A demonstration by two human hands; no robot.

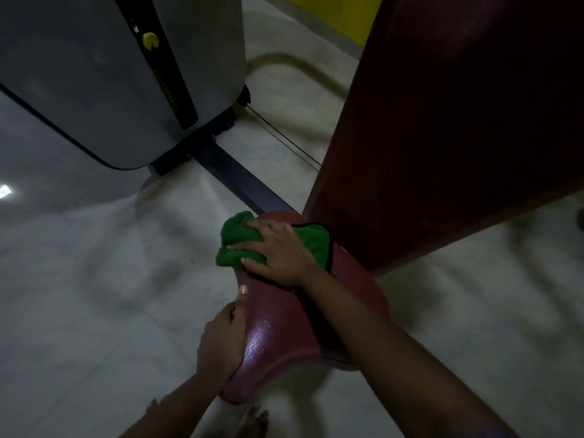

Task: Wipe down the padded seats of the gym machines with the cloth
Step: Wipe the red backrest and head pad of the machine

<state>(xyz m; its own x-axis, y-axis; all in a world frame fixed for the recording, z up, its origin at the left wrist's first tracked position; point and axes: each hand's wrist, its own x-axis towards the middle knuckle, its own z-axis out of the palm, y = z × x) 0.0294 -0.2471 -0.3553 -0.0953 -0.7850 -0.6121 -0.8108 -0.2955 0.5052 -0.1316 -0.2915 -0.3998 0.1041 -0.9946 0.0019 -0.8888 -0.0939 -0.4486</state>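
Observation:
A dark red padded seat (278, 336) of a gym machine fills the lower middle of the view. A green cloth with a black hem (240, 245) lies bunched on the seat's far end. My right hand (278, 254) lies on top of the cloth, fingers spread over it and pressing it onto the pad. My left hand (222, 339) grips the seat's left edge, thumb up along the rim. A tall dark red back pad (448, 121) rises at the right, just behind the seat.
A grey weight-stack housing (104, 77) with a yellow knob (150, 39) stands at the upper left on a dark frame bar (240, 178) that runs to the seat. Pale floor (94, 279) surrounds the machine. A bare foot (252, 418) shows at the bottom edge.

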